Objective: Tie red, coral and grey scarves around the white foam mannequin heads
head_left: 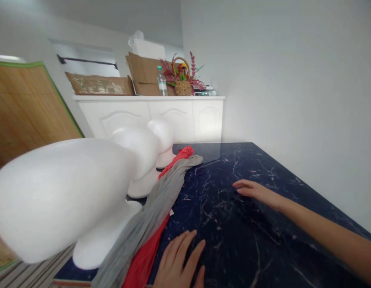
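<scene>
My left hand (pixel 179 260) is low in the view, near the table's front edge, with its fingers spread and nothing in them. Farther right, my right hand (pixel 257 193) hovers over or rests on the dark marbled tabletop (pixel 221 224), fingers stretched out and holding nothing. To the left of my left hand lies a long grey cloth (pixel 161 196), with a red cloth (pixel 146 256) showing from under it at the near end and again beside it at the far end. Three white mannequin heads (pixel 62 192) stand in a row along the table's left side.
Behind the table is a white cabinet (pixel 122 112). On it are cardboard boxes (pixel 104 85), a plastic bottle (pixel 162 82) and a wicker basket of flowers (pixel 183 87). A pale wall (pixel 287 80) runs along the right. A wooden panel (pixel 23 104) stands at the left.
</scene>
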The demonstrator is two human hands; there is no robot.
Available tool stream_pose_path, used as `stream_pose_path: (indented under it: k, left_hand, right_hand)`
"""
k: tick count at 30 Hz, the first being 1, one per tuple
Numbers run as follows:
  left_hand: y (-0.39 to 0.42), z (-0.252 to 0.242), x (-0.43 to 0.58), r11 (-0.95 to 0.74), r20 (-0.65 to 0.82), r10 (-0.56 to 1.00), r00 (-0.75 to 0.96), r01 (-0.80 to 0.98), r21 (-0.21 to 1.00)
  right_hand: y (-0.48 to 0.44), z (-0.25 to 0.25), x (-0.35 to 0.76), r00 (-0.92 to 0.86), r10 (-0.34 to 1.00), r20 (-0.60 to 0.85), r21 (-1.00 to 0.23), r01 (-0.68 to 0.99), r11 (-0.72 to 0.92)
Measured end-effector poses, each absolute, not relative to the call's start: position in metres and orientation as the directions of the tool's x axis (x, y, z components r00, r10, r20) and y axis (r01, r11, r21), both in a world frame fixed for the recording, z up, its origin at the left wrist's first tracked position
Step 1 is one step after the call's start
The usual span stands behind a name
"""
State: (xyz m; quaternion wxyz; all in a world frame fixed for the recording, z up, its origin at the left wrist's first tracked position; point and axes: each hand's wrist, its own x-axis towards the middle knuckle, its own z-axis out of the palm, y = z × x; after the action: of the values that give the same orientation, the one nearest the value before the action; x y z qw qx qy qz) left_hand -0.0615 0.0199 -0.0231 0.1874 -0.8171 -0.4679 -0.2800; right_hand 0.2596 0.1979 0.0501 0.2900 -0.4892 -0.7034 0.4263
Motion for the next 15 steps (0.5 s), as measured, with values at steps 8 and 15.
stream_pose_path:
  k: [8, 15]
  left_hand:
    - [0.057, 0.011, -0.043, -0.564, 0.330, 0.798, 0.505, 0.818, 0.111]
    - [0.059, 0.005, -0.039, -0.535, 0.272, 0.831, 0.485, 0.831, 0.152]
  right_hand:
    - [0.102, 0.007, 0.271, -0.416, 0.871, 0.262, -0.294, 0.825, 0.483]
    - [0.114, 0.004, 0.266, -0.420, 0.885, 0.204, -0.173, 0.874, 0.454]
